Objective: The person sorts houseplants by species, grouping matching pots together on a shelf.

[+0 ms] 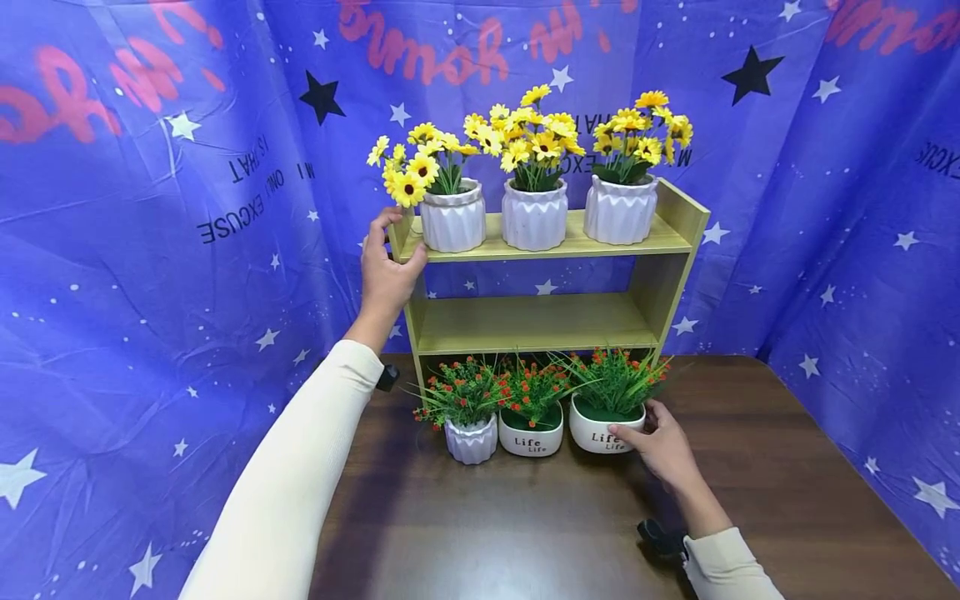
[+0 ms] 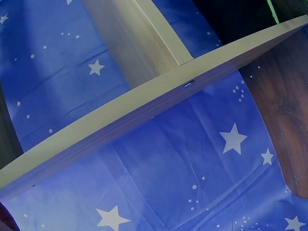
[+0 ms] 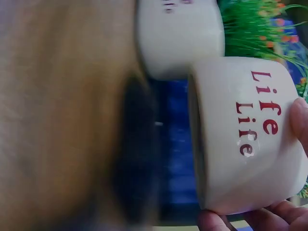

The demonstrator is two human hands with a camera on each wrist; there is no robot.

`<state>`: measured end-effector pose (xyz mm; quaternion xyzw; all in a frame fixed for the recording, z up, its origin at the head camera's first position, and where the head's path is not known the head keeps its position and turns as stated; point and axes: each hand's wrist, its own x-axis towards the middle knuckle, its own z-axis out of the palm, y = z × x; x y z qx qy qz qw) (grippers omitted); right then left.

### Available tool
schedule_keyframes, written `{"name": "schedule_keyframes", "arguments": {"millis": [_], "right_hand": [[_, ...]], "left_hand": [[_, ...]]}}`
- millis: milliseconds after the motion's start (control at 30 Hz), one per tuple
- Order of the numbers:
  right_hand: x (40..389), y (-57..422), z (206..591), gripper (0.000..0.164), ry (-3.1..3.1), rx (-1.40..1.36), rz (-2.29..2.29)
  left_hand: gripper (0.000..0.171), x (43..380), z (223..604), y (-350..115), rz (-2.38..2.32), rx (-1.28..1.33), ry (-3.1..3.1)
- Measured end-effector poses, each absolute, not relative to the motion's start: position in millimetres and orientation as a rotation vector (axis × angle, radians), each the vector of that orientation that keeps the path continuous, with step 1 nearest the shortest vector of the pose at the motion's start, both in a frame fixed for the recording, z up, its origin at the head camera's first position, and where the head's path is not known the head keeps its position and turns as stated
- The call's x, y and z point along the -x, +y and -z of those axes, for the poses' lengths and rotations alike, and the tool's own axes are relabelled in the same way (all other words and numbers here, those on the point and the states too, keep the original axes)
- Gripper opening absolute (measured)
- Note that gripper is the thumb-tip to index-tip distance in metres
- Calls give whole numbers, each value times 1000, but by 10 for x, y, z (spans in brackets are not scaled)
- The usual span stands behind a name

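My left hand (image 1: 386,271) holds the upper left side of a light wooden shelf (image 1: 532,321), thumb at the front edge and fingers over the side panel. In the left wrist view the shelf's side panel (image 2: 110,115) crosses diagonally; that hand is not visible there. Below, my right hand (image 1: 663,450) grips a white oval "Life" pot (image 1: 603,433) of green grass with small red flowers, at the right end of the front row. The right wrist view shows the thumb (image 3: 301,122) on the lettered face of this pot (image 3: 245,139), fingers behind it.
A second "Life" pot (image 1: 531,437) and a ribbed white pot (image 1: 471,442), both red-flowered, stand to its left on the brown table (image 1: 480,525). Three ribbed pots (image 1: 534,218) of yellow flowers line the top board. A blue starry curtain (image 1: 187,333) surrounds the table.
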<state>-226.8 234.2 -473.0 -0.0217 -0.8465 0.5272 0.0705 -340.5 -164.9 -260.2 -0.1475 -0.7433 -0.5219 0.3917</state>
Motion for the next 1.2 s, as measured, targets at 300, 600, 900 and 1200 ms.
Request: {"name": "schedule_keyframes", "arguments": {"millis": [300,600,900,1200], "right_hand": [[2040,2461,4382,81,-2515,3,-1577],[1990,2468,4053,71,-2401,-86,-1569],[2139,2451,3806,71,-2294,-117,-1596],[2416,2403,3633,73,-2239,-166,-1638]], "left_hand": [[47,3392,2617,-1620,1319,367,-1899],[47,3391,2591,-1632,1324,374,-1891],[47,3397,2596,-1641,1323,372,-1895],[46,3400,2622,-1637,1325,393,-1892]]}}
